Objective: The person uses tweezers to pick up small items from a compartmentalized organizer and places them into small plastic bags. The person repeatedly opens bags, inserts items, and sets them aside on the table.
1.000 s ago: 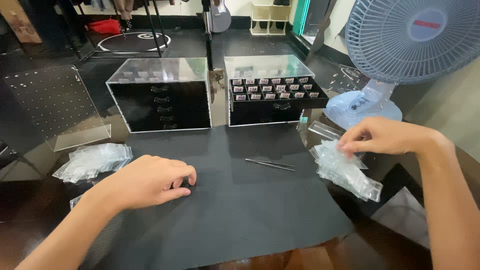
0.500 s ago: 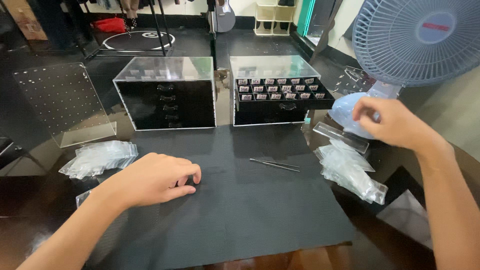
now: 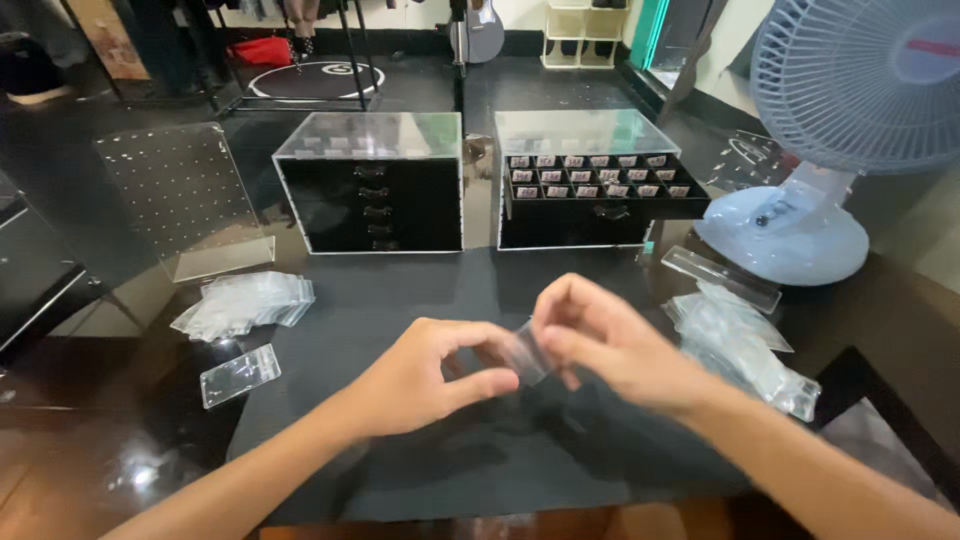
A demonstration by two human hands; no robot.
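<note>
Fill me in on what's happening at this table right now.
A person holds a small clear plastic bag between both hands, left hand and right hand, above a black mat. More clear bags lie in a pile on the right and another pile on the left. Behind the mat stand two clear-topped black drawer boxes, the right one with a tray of small items showing. A pale blue fan stands at the far right.

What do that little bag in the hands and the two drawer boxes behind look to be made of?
Little bag: thin clear plastic film, probably; the fingers show through it. Drawer boxes: likely clear glossy acrylic shells, since their tops reflect light, around black drawers.
</note>
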